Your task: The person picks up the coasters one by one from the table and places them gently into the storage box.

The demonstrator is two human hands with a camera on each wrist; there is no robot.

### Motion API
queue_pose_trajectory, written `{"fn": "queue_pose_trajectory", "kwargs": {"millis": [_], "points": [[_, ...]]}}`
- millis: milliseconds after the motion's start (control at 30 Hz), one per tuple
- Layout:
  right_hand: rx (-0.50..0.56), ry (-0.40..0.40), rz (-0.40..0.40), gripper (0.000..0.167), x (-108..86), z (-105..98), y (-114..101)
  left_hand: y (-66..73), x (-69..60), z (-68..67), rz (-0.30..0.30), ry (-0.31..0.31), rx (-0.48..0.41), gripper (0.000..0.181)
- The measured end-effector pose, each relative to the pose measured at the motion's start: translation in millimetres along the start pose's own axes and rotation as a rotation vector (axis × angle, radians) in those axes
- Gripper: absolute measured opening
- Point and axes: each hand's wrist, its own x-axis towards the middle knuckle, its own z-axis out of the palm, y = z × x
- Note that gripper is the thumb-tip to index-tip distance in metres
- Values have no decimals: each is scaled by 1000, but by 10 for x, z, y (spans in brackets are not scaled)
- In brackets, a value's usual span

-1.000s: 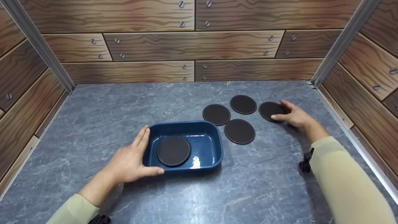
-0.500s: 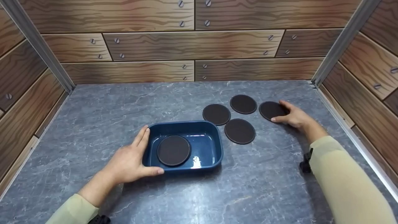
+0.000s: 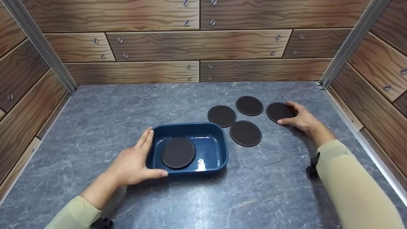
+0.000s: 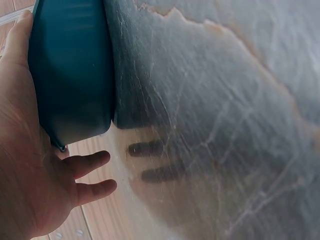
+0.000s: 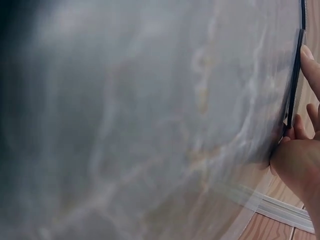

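In the head view, a blue rectangular dish (image 3: 210, 149) stands on the table with one dark round coaster (image 3: 178, 152) lying flat inside its left half. My left hand (image 3: 132, 165) grips the dish's left end, thumb at the front rim and fingers along the left side. At the right, my right hand (image 3: 302, 119) pinches the right part of another dark coaster (image 3: 277, 111) between thumb and fingers. The left wrist view has the left hand (image 4: 35, 160) against the dish wall (image 4: 75, 75). In the right wrist view, the right hand (image 5: 300, 160) holds the thin coaster (image 5: 295, 85) by its edge.
Between the dish and the right hand, three more dark coasters (image 3: 222, 116) (image 3: 249, 105) (image 3: 245, 133) lie flat on the grey marbled table (image 3: 127, 105). Wood-patterned walls (image 3: 152, 73) with metal corner posts enclose the back and both sides.
My right thumb has slid from the coaster's top to its near edge, and that coaster has shifted slightly right. The left hand and the dish have not moved.
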Motion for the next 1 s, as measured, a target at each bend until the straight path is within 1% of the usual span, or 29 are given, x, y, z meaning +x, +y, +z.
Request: {"fn": "queue_pose_trajectory", "kwargs": {"millis": [133,267,400,567,700,867,1000], "points": [[25,50,-11,110,-22,29,6,-1,-2,4,-6,-3,2,143],[-12,92,-13,114,-46,38,3,-2,-2,5,-11,-4,6,144],[-48,102,-10,116,-66,38,-2,-3,-3,4,-11,-9,7,144],[-70,111,-3,114,-73,34,0,-2,-11,-3,-9,-5,14,143],[-84,118,-20,106,-83,29,2,-8,-22,0,-5,-1,12,141],[-64,120,-59,93,-113,3,19,-3,-26,-2,-9,-4,6,141],[-40,116,-26,87,-169,-52,33,17,-6,-3,-11,-7,10,142]]}}
